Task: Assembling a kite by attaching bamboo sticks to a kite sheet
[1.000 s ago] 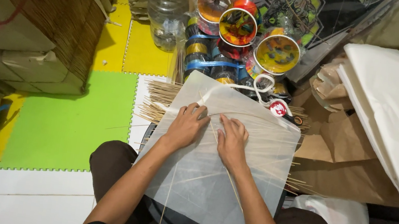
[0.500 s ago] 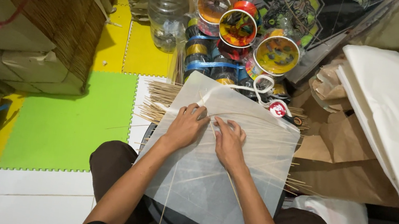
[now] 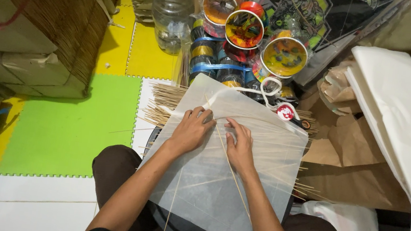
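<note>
Green mat (image 3: 72,124): laid at far left, clear of the work.
Sticks (image 3: 165,102): a loose bundle was lodged under the paper's upper-left edge; a slide of the sheet was judged likely to scatter them.
Left hand (image 3: 190,129): pressed flat on the paper, fingers (image 3: 204,114) curled together at the thin spar (image 3: 232,174).
Paper (image 3: 206,190): a thin translucent sheet was spread over the lap; tearing was judged possible under hard pressure.
Right hand (image 3: 239,144): laid flat just beside, fingers together.
Spools (image 3: 246,28): stacked beyond.
</note>
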